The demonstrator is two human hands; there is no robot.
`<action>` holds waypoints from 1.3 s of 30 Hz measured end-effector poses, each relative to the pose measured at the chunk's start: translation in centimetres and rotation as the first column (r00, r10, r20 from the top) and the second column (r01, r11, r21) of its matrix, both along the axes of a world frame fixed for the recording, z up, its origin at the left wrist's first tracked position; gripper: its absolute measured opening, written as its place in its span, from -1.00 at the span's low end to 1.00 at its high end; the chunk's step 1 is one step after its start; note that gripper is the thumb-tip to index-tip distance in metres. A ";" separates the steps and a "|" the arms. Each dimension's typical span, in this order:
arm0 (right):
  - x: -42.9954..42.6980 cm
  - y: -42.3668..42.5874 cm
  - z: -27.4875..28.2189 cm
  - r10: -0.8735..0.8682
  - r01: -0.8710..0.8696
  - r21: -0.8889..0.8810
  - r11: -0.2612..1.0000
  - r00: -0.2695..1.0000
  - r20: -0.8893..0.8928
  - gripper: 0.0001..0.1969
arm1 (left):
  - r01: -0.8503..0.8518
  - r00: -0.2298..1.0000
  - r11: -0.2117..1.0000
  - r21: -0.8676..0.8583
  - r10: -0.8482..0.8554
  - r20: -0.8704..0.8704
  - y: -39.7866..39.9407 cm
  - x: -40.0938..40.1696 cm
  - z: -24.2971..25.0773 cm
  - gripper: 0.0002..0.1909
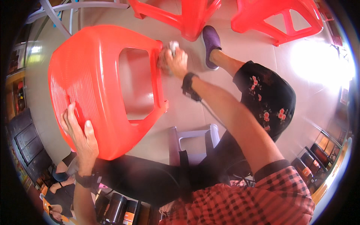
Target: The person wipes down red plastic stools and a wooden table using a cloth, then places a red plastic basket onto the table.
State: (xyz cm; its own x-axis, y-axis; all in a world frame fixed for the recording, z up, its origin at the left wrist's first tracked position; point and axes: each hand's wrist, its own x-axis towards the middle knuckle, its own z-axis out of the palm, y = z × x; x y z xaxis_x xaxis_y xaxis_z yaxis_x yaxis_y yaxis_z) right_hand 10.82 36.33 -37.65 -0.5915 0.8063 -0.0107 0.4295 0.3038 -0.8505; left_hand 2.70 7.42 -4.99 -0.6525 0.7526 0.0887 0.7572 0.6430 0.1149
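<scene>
A red plastic stool lies tipped on its side on the floor, its ribbed seat facing left. My left hand rests against that seat near a slot, fingers apart and thumb raised. At the far end of the stool's legs, my right hand is closed around a crumpled pale cloth. Motion blurs this hand and the cloth. The cloth is close beside a leg end; whether they touch, I cannot tell. Each wrist carries a dark band.
Two more red stools stand ahead. A small grey-purple plastic stool is between my legs. My purple shoe is on the tiled floor. Another person is at lower left. Brown containers stand behind; a cable hangs by my right arm.
</scene>
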 end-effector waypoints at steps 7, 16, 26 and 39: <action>-7.9 3.9 0.2 0.291 -0.245 -0.396 0.885 0.955 0.061 -0.64 | -0.122 0.990 0.991 -0.046 0.125 0.068 0.1 1.3 1.1 -0.34; -7.0 2.4 -9.8 0.233 -0.216 -0.344 0.914 0.972 0.009 -0.59 | -0.190 0.977 0.976 -0.104 0.198 0.081 -1.2 1.2 1.4 -0.25; -7.5 1.4 0.1 0.087 -0.082 -0.198 0.977 0.996 0.018 -0.68 | -0.129 0.991 0.990 -0.053 0.131 0.033 1.7 -0.4 1.3 -0.36; 3.1 -10.1 2.3 0.017 -0.017 -0.260 0.966 1.000 -0.002 -0.80 | 0.015 0.998 0.999 0.051 -0.012 -0.057 1.6 -1.6 0.1 -0.44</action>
